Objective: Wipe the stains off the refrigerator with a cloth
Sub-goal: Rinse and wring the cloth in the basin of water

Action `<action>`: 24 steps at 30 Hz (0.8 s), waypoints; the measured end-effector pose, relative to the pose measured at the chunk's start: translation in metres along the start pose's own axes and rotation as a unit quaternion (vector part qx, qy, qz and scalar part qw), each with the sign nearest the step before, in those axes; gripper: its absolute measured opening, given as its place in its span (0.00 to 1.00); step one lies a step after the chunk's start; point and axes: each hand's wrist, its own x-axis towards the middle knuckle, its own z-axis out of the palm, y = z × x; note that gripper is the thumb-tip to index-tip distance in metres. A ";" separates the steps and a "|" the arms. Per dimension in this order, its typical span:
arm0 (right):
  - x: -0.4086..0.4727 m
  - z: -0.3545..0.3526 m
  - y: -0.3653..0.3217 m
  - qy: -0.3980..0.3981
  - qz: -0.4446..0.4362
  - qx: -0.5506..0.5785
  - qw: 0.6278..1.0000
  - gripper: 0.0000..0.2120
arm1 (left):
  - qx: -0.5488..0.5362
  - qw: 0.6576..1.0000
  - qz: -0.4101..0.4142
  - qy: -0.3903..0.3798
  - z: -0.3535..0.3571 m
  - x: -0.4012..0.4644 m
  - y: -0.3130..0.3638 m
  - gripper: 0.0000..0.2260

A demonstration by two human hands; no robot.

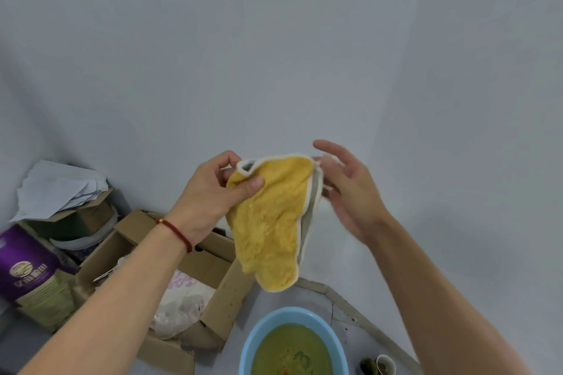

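Note:
A yellow cloth (pixel 268 222) with a white border and a grey back hangs in front of me at chest height. My left hand (pixel 210 198) pinches its upper left corner between thumb and fingers. My right hand (pixel 347 189) is beside the cloth's right edge with fingers spread and relaxed; its fingertips are blurred near the upper right corner, and I cannot tell if they touch it. The pale surface behind (pixel 274 55) is a plain white-grey; whether it is the refrigerator is not clear. No stains show on it.
A light blue basin (pixel 253 341) holding murky greenish water stands on the floor below the cloth. Open cardboard boxes (pixel 213 292) with bags and papers fill the lower left, next to a purple package (pixel 27 265). A small cup (pixel 385 364) sits right of the basin.

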 end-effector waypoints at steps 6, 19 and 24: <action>-0.027 0.025 0.091 -0.028 0.140 0.055 0.988 0.18 | -0.179 0.955 -0.223 0.073 -0.001 0.008 -0.057 0.24; -0.065 -0.027 0.152 0.004 0.269 -0.098 0.958 0.11 | 0.025 0.965 -0.250 0.075 0.029 -0.069 -0.159 0.23; -0.072 -0.016 0.159 0.005 0.295 0.019 0.955 0.14 | 0.021 0.952 -0.288 0.099 0.027 -0.064 -0.165 0.17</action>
